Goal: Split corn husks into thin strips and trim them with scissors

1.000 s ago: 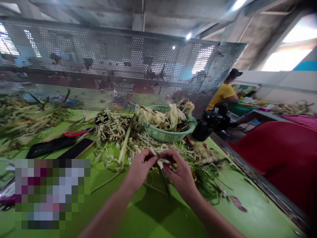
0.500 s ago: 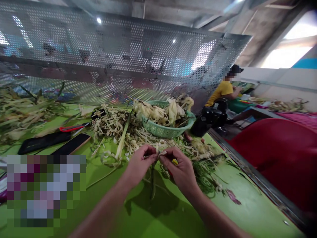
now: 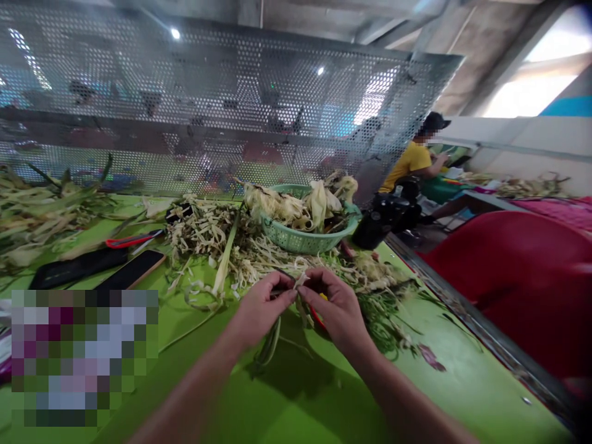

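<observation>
pale strip (image 3: 302, 282) and green strip (image 3: 272, 338) on the near side of the basket (image 3: 300, 242)

the pale strip, a narrow, dry-looking piece, is pinched between the fingertips of the left hand (image 3: 263, 308) and right hand (image 3: 337, 308), nearer than the basket's front rim. it looks bent, one end sticking up toward the basket, a pale length drooping below the pinch. the green strip, longer and duller, hangs under the left hand, farther from the basket, curving down to a darker lower end. whether the two join is hidden by the fingers.
</observation>
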`<state>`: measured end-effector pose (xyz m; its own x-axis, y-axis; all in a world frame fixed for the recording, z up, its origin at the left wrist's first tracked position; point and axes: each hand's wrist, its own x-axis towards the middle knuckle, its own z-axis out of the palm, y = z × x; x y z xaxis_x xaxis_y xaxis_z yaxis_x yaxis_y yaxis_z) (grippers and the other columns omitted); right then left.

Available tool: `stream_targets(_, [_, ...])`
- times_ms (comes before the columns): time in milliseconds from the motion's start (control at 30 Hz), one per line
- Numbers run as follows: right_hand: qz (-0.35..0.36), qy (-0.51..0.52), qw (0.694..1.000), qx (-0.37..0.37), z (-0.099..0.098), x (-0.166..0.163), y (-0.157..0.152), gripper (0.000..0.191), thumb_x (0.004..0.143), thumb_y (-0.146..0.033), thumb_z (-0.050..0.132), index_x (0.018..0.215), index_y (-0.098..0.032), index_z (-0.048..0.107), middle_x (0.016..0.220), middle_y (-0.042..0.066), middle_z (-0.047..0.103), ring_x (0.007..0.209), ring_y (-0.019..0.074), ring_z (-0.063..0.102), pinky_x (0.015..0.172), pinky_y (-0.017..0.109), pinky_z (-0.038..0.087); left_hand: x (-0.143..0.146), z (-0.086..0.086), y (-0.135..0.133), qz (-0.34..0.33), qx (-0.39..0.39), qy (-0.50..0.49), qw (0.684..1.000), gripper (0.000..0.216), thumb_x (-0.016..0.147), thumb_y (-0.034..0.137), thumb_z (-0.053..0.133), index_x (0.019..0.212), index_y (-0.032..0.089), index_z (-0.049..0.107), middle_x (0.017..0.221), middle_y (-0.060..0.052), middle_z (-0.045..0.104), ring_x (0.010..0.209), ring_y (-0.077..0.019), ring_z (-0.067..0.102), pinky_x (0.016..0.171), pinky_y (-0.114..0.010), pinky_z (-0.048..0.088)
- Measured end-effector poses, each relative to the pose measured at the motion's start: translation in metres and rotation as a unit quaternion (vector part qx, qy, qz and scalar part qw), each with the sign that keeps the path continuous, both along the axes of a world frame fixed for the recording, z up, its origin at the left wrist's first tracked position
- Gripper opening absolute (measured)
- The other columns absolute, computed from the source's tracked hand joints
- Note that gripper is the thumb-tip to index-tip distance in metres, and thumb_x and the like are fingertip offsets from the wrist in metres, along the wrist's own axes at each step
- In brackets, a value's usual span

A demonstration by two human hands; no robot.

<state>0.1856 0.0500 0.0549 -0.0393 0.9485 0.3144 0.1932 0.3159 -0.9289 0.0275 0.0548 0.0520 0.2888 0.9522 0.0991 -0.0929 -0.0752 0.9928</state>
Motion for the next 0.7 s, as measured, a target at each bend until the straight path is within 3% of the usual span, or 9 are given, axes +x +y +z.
stream_targets(333, [-0.020, -0.045, 0.999, 0.012, 0.0027, 0.0012, -0.0020, 0.017, 0.077, -0.035, 0.068, 0.078, -0.019, 0.063, 0.073, 0.002, 0.061, 0.068, 0.0154, 0.054, 0.063, 0.027, 0.044, 0.0034, -0.0049, 0.0001, 0.027, 0.021, 0.028, 0.999, 0.005, 0.075, 0.020, 0.059, 0.078, 0.017, 0.061, 0.076, -0.003, 0.061, 0.073, -0.0156, 0.054, 0.071, -0.028, 0.042])
stream_targets(467, [-0.023, -0.030, 0.999, -0.019, 0.0006, 0.0019, 0.0015, 0.023, 0.073, -0.041, 0.072, 0.080, -0.020, 0.065, 0.073, 0.003, 0.064, 0.067, 0.0166, 0.056, 0.061, 0.028, 0.045, 0.0033, -0.0094, 0.0024, 0.023, 0.043, 0.036, 0.998, 0.006, 0.075, 0.017, 0.057, 0.079, 0.017, 0.061, 0.077, -0.003, 0.062, 0.072, -0.0155, 0.054, 0.070, -0.028, 0.041])
stream_targets(700, [-0.004, -0.018, 0.998, -0.066, 0.0009, -0.0006, 0.0030, 0.028, 0.071, -0.044, 0.073, 0.079, -0.020, 0.064, 0.070, 0.002, 0.060, 0.063, 0.0155, 0.054, 0.055, 0.025, 0.044, -0.0001, -0.0048, 0.0023, 0.029, -0.027, -0.037, 0.999, 0.006, 0.075, 0.019, 0.061, 0.080, 0.016, 0.058, 0.077, -0.002, 0.058, 0.071, -0.0119, 0.052, 0.072, -0.026, 0.042])
